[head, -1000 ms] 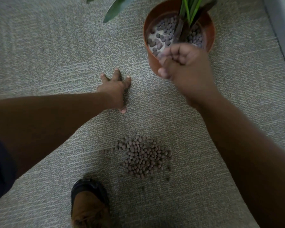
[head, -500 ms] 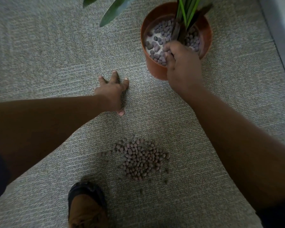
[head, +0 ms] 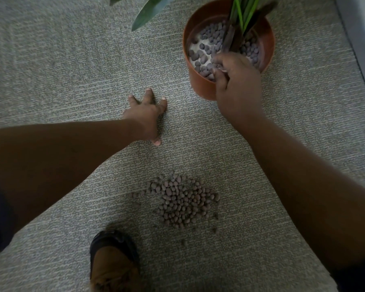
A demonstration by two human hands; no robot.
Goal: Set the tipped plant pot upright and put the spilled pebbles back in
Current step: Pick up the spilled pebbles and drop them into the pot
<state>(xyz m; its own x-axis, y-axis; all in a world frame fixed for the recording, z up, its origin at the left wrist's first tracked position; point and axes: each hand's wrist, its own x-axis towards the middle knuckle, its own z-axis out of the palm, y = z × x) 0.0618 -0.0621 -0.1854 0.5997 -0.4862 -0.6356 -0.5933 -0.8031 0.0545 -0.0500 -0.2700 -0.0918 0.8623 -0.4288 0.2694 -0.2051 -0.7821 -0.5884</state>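
Terracotta plant pot (head: 200, 85) stands upright on the grey carpet (head: 72, 60), green leaves (head: 243, 11) rising from it, pebbles in pot (head: 207, 53) over pale fill. My right hand (head: 238, 87) sits over the near rim, fingers (head: 218, 60) curled down among those pebbles; can't tell if anything is pinched. My left hand (head: 147, 114) is flat on the carpet, fingers spread, holding nothing. Spilled pebble pile (head: 182, 202) lies nearer me, well apart from the pot. Brown shoe (head: 114, 264) just below it.
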